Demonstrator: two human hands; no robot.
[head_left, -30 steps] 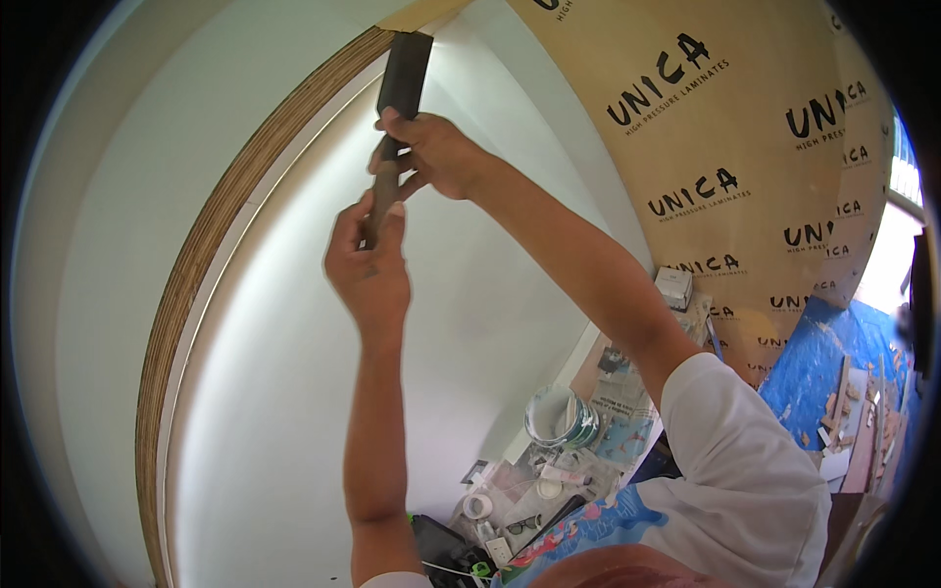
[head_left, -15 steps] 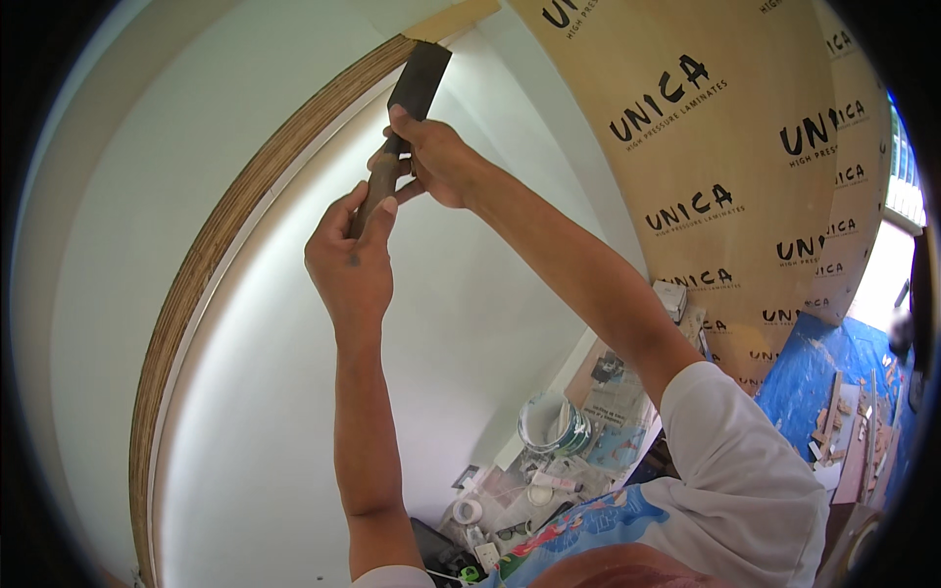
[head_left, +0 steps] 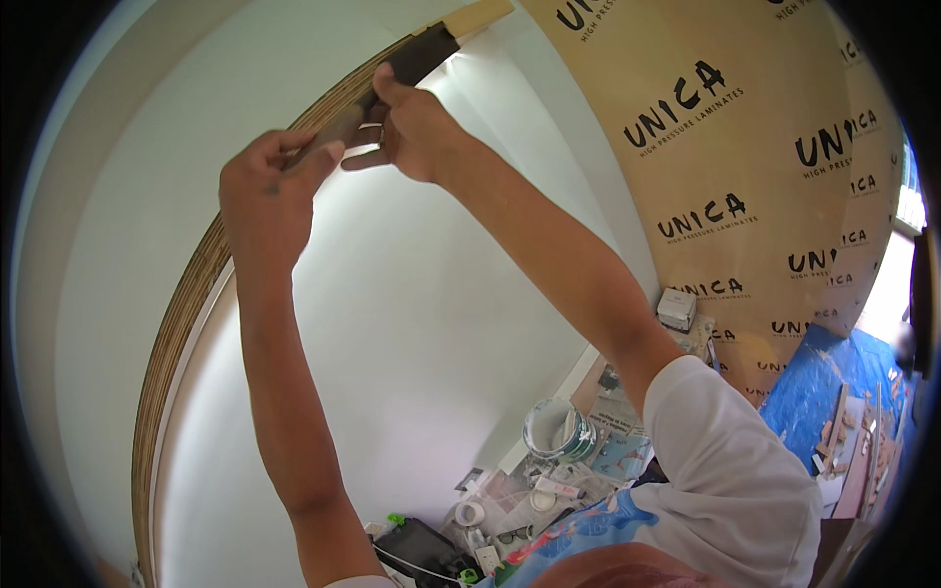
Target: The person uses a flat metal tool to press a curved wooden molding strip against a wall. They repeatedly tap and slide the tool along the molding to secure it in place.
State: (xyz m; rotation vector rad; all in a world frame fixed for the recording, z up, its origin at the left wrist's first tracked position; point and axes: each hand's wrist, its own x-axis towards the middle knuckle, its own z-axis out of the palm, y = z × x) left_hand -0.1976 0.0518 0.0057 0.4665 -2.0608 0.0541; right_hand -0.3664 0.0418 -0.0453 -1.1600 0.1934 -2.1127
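Note:
Overhead, both hands are on a flat file (head_left: pixel 427 56) with a broad dark blade and a brownish handle. My left hand (head_left: pixel 267 186) is closed around the handle end. My right hand (head_left: pixel 420 129) grips the file near the blade's base, thumb along the blade and the lower fingers partly extended. The blade lies along the layered wood edge (head_left: pixel 188 309) of a curved board, close to a pale strip (head_left: pixel 482 17) at its upper end. The hands and the file cover part of that edge.
A light glows along the white wall (head_left: pixel 421 294) beside the wood edge. Brown printed sheets (head_left: pixel 725 157) stand at the right. Below are a round tub (head_left: pixel 559 428), tape rolls (head_left: pixel 470 514), a black case (head_left: pixel 423 549) and a small white box (head_left: pixel 676 308). Scraps lie on a blue sheet (head_left: pixel 818 367).
My left hand has swung left and up, tilting the file from steep to nearly in line with the wood edge. My right hand has shifted slightly up and left.

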